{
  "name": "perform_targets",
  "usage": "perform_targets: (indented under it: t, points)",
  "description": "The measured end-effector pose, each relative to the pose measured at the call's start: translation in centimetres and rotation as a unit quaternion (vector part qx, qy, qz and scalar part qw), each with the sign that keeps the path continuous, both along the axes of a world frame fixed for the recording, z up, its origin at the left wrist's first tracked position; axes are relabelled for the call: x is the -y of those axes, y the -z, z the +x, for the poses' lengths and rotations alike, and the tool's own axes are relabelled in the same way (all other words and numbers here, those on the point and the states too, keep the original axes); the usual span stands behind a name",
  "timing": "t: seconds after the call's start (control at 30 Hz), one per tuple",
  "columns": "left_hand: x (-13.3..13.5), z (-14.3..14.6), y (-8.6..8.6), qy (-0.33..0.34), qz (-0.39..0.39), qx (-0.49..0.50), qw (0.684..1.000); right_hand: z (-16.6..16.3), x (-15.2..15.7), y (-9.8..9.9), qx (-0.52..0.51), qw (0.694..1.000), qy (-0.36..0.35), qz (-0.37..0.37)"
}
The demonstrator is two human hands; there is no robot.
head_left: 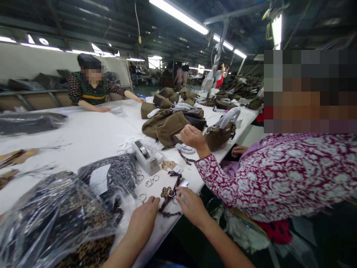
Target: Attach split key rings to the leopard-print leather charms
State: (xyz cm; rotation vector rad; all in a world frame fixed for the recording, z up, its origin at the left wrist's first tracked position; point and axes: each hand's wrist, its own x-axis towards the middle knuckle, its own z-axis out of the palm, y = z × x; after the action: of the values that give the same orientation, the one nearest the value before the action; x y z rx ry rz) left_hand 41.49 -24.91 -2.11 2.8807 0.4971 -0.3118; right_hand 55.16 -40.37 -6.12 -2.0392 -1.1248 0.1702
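The leopard-print strap [167, 201] lies on the near edge of the white worktop [92, 137], at 6 o'clock in the view and right in front of the person. Both hands are closed on it. The left hand [145, 219] has its fingers curled, the tips pressing the strap's lower end down. The right hand [189, 204] pinches it from the 3 o'clock side, close to the metal ring threaded on it. Held from both sides and flat against the worktop, the strap looks pinned so that it cannot twist or slide.

A few loose rings [148, 182] lie at 11 o'clock from the hands, apart from one another and probably left within a short reach. The tape dispenser [145, 156] sits just beyond them at 12 o'clock, angled toward the person. At 9 o'clock a clear plastic bag [55, 219] bulges with leopard-print pieces. A second bag [111, 176] lies behind it; both are pushed off to the left of the spot under the hands.

At 1 o'clock a co-worker's hand [193, 137], in a red and white patterned sleeve, rests on a heap of olive bags [167, 128]. Another person sits across the worktop at 10 o'clock, hands flat on it.
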Motion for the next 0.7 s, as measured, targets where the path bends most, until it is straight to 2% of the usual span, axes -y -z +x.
perform_targets:
  t: [0.07, 0.13, 0.27, 0.4, 0.53, 0.7]
  points:
    - [0.3, 0.2, 0.1, -0.008, 0.000, 0.016, 1.000, 1.0, -0.4, 0.2, 0.002, 0.999, 0.039, 0.017]
    - [0.8, 0.5, 0.5, -0.006, -0.006, 0.022, 1.000, 1.4, -1.0, 0.8, 0.002, 0.999, 0.045, 0.022]
    - [1.6, 0.5, 1.7, -0.005, -0.009, 0.030, 0.999, 0.8, -2.2, 1.5, -0.013, 0.999, -0.038, 0.017]
    - [1.8, -0.4, 2.9, -0.023, -0.036, 0.068, 0.997, 0.4, -2.6, 1.1, -0.051, 0.992, -0.108, 0.038]
    - [1.9, 0.1, 3.0, -0.051, -0.075, 0.104, 0.990, 0.7, -2.4, 0.5, -0.116, 0.988, -0.053, 0.087]
    - [2.1, 1.3, 1.4, -0.063, -0.092, 0.155, 0.982, -0.8, -0.6, -0.7, -0.227, 0.962, 0.044, 0.145]
